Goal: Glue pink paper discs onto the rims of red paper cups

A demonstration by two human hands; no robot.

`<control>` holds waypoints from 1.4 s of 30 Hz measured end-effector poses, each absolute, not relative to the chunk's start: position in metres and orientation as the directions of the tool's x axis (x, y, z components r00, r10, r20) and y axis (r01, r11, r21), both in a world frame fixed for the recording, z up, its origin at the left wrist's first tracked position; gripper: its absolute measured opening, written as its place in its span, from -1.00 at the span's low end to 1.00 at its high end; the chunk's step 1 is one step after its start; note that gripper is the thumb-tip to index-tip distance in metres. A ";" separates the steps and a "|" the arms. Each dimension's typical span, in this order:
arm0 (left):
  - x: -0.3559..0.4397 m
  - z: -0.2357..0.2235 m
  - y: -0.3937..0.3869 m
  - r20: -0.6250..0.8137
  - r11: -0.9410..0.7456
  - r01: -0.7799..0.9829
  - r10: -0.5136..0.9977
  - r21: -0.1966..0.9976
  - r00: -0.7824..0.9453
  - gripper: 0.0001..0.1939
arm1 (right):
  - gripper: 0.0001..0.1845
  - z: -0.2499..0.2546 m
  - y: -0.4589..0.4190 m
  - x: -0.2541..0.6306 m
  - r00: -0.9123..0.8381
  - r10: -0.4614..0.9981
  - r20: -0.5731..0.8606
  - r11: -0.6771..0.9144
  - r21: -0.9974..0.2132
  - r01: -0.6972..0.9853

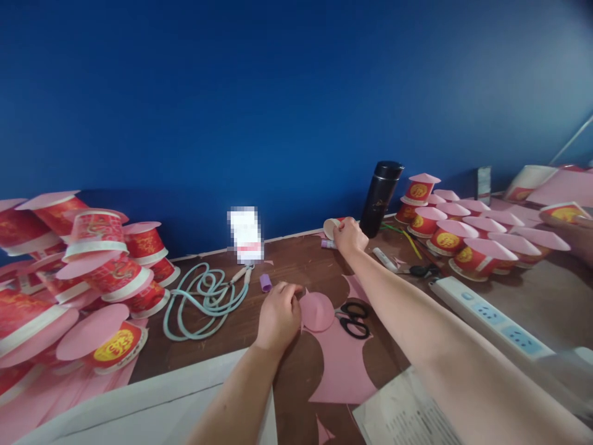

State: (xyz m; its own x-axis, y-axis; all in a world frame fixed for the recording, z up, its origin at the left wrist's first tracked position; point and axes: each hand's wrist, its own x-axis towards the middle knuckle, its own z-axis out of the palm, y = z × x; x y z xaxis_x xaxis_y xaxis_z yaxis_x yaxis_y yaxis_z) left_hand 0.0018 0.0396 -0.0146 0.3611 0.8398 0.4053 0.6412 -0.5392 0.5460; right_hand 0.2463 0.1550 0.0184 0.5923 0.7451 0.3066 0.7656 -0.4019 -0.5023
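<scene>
My left hand rests low over the table, fingers curled at the left edge of a shallow pink paper cone; it appears to hold that edge. Farther off, my right hand is closed on a paper cup lying on its side, its pale round end facing left. A purple glue stick lies just below that cup. Black-handled scissors sit right of the cone, on cut pink paper with curved edges. A loose purple cap stands beyond my left hand.
Red cups with pink cone tops are piled at left; more stand in rows at right. A black flask, a power strip, a coiled pale-blue cord and printed paper lie around. Another person's hand holds a cup at far right.
</scene>
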 end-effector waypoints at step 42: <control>0.001 -0.001 0.029 0.576 -0.563 0.608 0.792 0.560 0.202 -0.64 | -0.60 0.039 0.033 0.194 0.408 0.822 0.397 0.074 -0.785 0.615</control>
State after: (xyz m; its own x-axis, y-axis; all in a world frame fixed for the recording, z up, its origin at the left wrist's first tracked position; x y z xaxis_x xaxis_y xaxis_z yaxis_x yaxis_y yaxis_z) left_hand 0.0013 0.0294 -0.0008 0.2024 0.7919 0.5762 0.6079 -0.5628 0.5601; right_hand 0.1944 0.0330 0.0386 0.4085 0.8219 0.3971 0.6151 0.0736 -0.7850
